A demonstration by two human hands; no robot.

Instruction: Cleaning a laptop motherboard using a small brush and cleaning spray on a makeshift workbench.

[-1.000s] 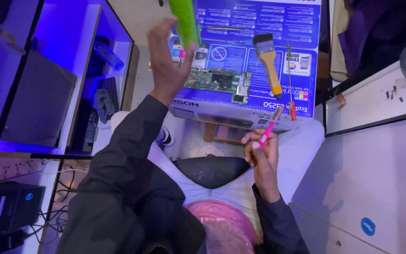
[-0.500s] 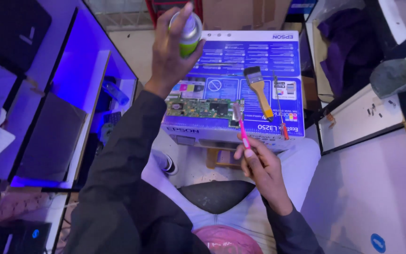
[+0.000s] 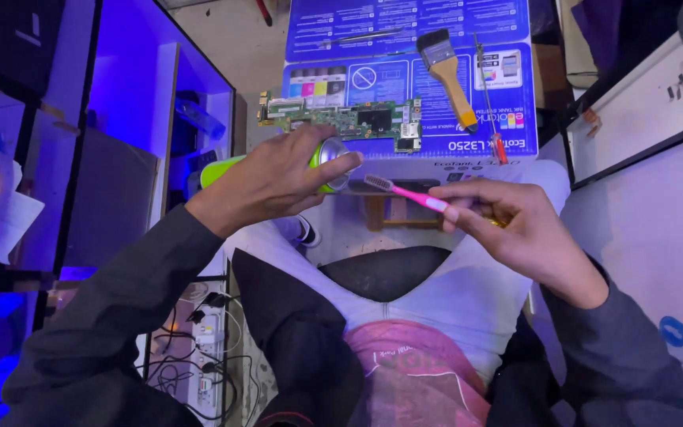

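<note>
The left hand [image 3: 278, 178] grips a green spray can [image 3: 322, 162] lying sideways, its metal end beside the bristles of a pink toothbrush [image 3: 405, 192] pinched in the right hand [image 3: 515, 229]. Both hover over the person's lap, just in front of a blue printer box [image 3: 341, 35] carrying a green circuit board [image 3: 349, 120], a paintbrush [image 3: 448, 71] and a red-handled screwdriver [image 3: 492, 103]

Big flat blue printer box [image 3: 373, 47] w/ coloured label panels, lying just beyond both grips; round blue sticker [image 3: 673, 330] far right.
</note>
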